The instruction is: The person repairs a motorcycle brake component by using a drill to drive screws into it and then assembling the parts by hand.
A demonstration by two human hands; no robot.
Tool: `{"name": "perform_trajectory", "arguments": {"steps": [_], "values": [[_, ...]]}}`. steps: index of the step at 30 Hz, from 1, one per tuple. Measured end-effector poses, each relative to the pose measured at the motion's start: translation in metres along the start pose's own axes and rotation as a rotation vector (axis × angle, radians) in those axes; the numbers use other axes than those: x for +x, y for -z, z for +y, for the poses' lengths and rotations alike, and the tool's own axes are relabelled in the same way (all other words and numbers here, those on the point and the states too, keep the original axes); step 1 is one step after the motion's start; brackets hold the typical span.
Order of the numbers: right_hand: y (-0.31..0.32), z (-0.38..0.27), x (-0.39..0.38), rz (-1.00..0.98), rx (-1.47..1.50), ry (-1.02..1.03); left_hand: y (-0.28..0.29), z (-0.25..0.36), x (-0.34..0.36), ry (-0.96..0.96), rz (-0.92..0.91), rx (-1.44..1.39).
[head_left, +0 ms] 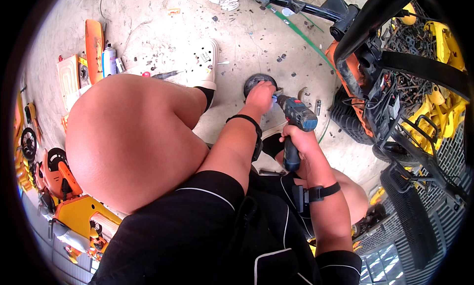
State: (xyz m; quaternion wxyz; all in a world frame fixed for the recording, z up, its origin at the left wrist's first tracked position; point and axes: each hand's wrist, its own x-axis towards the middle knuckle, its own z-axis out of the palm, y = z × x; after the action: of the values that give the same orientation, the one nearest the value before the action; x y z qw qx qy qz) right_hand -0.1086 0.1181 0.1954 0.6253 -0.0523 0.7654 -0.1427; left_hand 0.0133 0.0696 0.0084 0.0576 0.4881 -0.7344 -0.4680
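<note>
Blue and black plastic forms the body of the cordless drill, whose grip is wrapped tightly by the right hand, fingers closed around the handle. The nose of the drill is pointed toward the left hand, which is pressed down, fingers curled, on a round black disc lying on the concrete floor. The disc is found just ahead of the white perforated shoe and is partly covered by the left hand. Whether the drill's tip is touching the disc cannot be told, since it is hidden behind the hand.

A black strap is worn on each wrist. Bare knees and black shorts with white piping are seen below the arms.

Just beside the drill, on the floor, a small metal bracket and a short metal piece are laid. A screwdriver with a red end is lying near the shoe. Farther left, a spray can is set beside an orange panel, and more orange and yellow toy-vehicle parts are heaped at the lower left. At the right, an orange and black ride-on vehicle frame is stood close by, with yellow parts and black mesh behind it. Small screws and scraps are scattered across the floor.
</note>
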Motion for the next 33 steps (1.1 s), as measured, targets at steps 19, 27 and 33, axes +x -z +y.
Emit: {"name": "perform_trajectory", "arguments": {"steps": [19,27,33], "values": [[-0.0027,0.0022,-0.0011,0.037,0.001,0.015,-0.0048,0.0000,0.0007,-0.005,0.004,0.018],[-0.0028,-0.0010,-0.0019,0.050,0.002,0.009,-0.0014,0.0007,0.0002,0.004,-0.012,0.022],[-0.0038,0.0026,-0.0010,0.065,-0.013,0.005,-0.0026,0.0013,0.0002,0.013,-0.008,0.016]]}}
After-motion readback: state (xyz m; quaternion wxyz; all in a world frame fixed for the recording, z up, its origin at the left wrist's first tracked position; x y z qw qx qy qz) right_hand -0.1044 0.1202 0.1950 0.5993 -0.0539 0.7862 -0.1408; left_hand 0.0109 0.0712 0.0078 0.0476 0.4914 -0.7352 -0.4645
